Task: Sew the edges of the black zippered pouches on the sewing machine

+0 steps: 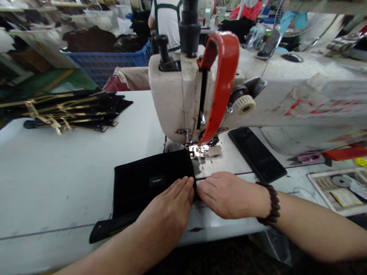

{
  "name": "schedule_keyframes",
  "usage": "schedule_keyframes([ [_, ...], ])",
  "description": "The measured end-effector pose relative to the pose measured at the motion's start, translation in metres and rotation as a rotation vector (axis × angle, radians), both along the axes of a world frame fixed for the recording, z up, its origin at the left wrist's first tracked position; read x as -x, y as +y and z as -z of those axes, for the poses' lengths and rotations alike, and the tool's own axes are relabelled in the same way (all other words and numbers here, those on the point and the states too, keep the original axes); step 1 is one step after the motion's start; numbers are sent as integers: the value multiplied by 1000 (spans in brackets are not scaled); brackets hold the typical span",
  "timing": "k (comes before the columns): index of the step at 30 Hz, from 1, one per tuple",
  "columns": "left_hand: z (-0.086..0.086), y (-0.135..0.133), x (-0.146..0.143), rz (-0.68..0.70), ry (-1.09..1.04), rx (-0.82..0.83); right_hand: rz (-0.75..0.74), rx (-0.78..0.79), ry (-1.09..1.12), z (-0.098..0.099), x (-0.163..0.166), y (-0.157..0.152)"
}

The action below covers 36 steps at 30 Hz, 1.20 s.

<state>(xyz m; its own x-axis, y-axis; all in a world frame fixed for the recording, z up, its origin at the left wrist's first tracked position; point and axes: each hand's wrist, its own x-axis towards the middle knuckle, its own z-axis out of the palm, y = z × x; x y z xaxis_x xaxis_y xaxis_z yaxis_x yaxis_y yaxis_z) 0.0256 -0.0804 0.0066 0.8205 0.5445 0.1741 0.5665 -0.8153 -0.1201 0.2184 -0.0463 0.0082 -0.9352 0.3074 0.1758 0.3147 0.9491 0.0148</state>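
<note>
A black fabric piece (143, 183) with a small label lies flat on the white table, its right edge close to the presser foot (200, 151) of the sewing machine (183, 95). My left hand (169, 214) rests flat on the fabric's lower right part, fingers stretched out together. My right hand (226, 194), with a dark bead bracelet at the wrist, lies palm down beside it; its fingertips press on the fabric's right edge. A black strap (106, 229) runs out from under my left forearm.
A pile of black straps with gold fittings (65, 110) lies at the far left. A black phone (256, 154) sits right of the needle. A tray of bobbins (341, 189) stands at the right edge. A blue crate (109, 65) and another person are behind the table.
</note>
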Motion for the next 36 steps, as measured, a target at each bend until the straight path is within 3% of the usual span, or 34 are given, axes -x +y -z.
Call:
schedule_keyframes([
  [13,5,5,3,29,17,-46,36,9,-2,2,2,1],
  [25,5,41,10,68,79,-43,170,-89,-4,7,11,21],
  [36,3,76,13,74,-25,20,373,-149,-6,11,16,32],
])
